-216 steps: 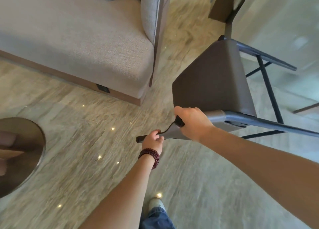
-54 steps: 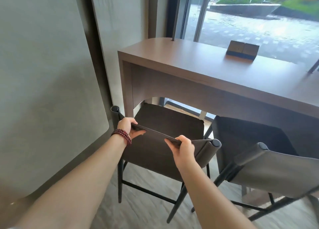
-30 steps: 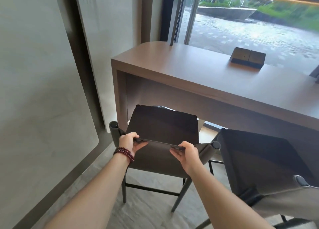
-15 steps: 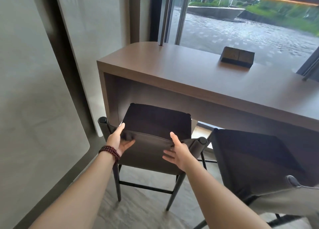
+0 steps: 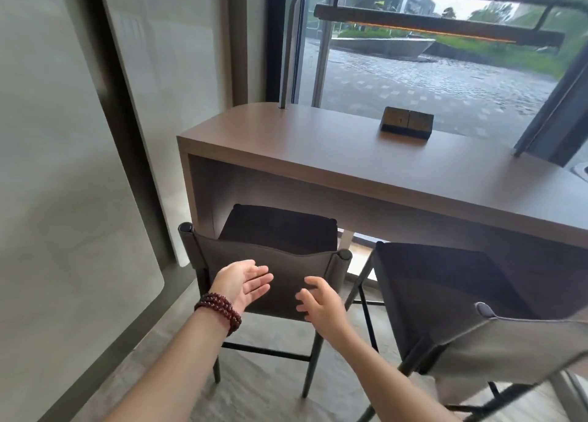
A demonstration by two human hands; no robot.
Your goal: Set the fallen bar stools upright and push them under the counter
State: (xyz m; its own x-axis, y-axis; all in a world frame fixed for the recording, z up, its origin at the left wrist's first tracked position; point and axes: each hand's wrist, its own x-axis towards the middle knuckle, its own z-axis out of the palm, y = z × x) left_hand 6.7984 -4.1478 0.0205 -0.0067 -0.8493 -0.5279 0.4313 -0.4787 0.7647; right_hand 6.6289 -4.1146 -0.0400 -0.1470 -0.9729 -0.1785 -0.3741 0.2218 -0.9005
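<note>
Both hands (image 5: 241,283) released the stool (image 5: 280,230), second stool (image 5: 445,281) beside it.

No legible text, seemingly.

1. The floor (image 5: 261,386) is pale grey stone-look with faint veining, and it carries pretty much everything here.
2. The left bar stool (image 5: 273,278) stands upright on the floor on thin dark legs, its seat tucked partway beneath the table (image 5: 366,167).
3. The right bar stool (image 5: 477,310) is upright on the floor too, just beside the first one, its seat also reaching under the table's edge.
4. The table is a brown wood-tone slab with a rounded left corner and a solid side panel going down toward the floor.
5. On top sits a small dark box (image 5: 407,123) near the window side.
6. A slim metal pole (image 5: 286,59) rises from the table's back left corner.
</note>
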